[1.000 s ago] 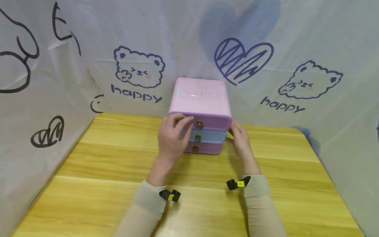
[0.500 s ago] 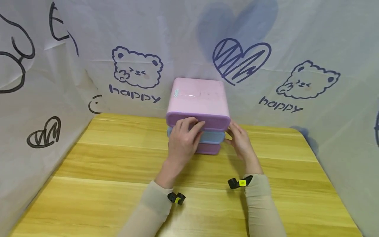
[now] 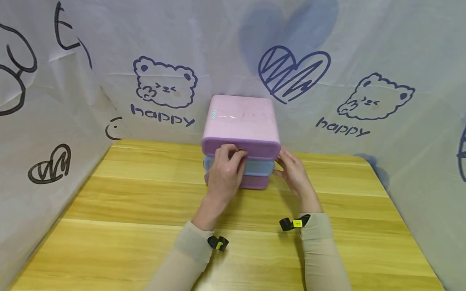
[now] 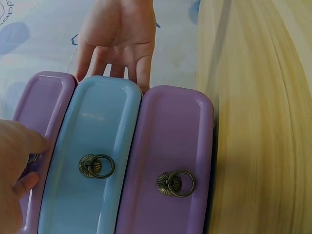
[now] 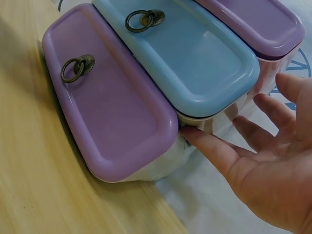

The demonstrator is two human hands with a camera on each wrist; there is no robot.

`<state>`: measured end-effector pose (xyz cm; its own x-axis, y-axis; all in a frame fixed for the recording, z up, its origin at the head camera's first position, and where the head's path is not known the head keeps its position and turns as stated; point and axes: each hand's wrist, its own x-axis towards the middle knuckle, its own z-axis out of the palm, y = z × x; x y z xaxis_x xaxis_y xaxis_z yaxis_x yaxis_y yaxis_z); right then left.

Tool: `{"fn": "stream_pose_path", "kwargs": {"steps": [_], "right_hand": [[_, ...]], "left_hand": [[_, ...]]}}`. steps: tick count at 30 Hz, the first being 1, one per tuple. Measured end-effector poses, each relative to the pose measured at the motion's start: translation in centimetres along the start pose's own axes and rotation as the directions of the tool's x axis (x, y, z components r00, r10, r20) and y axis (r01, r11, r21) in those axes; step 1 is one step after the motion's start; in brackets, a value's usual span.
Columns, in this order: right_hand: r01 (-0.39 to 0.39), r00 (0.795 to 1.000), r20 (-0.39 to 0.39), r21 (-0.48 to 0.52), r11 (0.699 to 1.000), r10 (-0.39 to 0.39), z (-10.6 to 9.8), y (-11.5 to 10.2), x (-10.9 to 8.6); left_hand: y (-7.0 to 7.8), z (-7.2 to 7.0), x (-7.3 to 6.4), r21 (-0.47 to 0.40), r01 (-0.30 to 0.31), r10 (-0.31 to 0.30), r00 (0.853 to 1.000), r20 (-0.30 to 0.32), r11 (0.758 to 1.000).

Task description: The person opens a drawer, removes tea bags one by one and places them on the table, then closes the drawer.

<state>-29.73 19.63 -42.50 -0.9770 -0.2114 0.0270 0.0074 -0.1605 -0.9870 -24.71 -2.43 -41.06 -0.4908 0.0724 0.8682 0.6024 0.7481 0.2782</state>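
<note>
A small pink drawer cabinet (image 3: 240, 117) stands against the back cloth, with a purple top drawer (image 3: 263, 149), a blue middle drawer (image 3: 260, 167) and a purple bottom drawer (image 3: 255, 182). My left hand (image 3: 223, 173) is at the top drawer's front, thumb and finger on either side of its brass ring pull (image 4: 32, 158), which they partly hide. Rings hang loose on the middle drawer, as the ring pull (image 4: 96, 166) shows, and on the bottom one. Fairly straight fingers of my right hand (image 3: 296, 178) rest along the cabinet's right side; the left wrist view shows its palm (image 4: 119, 34).
The cabinet stands at the rear of a yellow wood-grain table (image 3: 145, 226). White cloth (image 3: 225, 48) with drawn bears and hearts hangs behind and at the sides. Each sleeve carries a black wrist camera, such as the left wrist camera (image 3: 217, 243).
My left hand has moved right from the top drawer's left part to its ring pull, and its fingers have closed there. The right hand stays by the cabinet's side.
</note>
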Motion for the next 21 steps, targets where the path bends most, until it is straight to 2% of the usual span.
{"fn": "stream_pose_path", "kwargs": {"steps": [6, 14, 21], "right_hand": [[-0.003, 1.000, 0.005, 0.007, 1.000, 0.003, 0.08, -0.13, -0.06], [0.010, 1.000, 0.012, 0.007, 1.000, -0.010, 0.02, -0.11, -0.16], [-0.014, 1.000, -0.005, 0.001, 1.000, 0.014, 0.05, -0.11, -0.14]], "left_hand": [[0.02, -0.05, 0.18, -0.011, 0.011, -0.011, 1.000, -0.010, 1.000], [0.10, -0.43, 0.34, -0.033, -0.024, 0.024, 0.999, -0.023, 0.999], [-0.06, -0.74, 0.25, -0.021, -0.049, 0.048, 0.998, -0.035, 0.999]]}}
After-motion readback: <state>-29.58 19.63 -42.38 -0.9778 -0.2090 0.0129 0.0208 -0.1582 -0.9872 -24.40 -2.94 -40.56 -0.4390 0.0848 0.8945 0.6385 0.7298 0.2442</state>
